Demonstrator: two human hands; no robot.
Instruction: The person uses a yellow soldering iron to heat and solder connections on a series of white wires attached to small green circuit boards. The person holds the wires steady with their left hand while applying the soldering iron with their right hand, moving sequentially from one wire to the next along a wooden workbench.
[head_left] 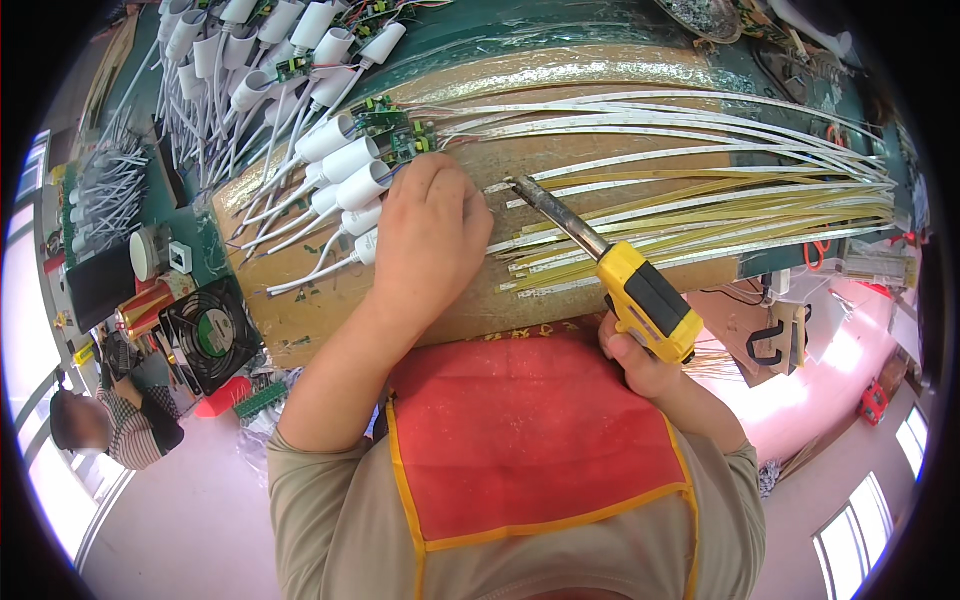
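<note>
1. I take the soldering iron (610, 270) as my landmark. My right hand (640, 365) is closed around its yellow and black handle; the metal shaft runs up and to the left from the grip.
2. The iron's tip meets the near ends of the long pale LED strips (690, 190), which fan out across the brown board (300, 320) on the tabletop (560, 30), to the right of the tip.
3. My left hand (430, 240) lies just left of the tip, curled knuckles-up and pressing on the board. What its fingers pin underneath is hidden; I cannot tell.
4. Handling, as I judge it: the iron is stiff and light; grip only the insulated handle, since the shaft is likely hot. The strips look thin, floppy and easily creased, so hold them flat near their ends.
5. White plug housings (345, 160) with small green circuit boards (400, 135) crowd the area up and left of the tip.
6. The board's front edge lies below the iron, at my red apron (520, 440). Open room is the bare board directly below the tip.
</note>
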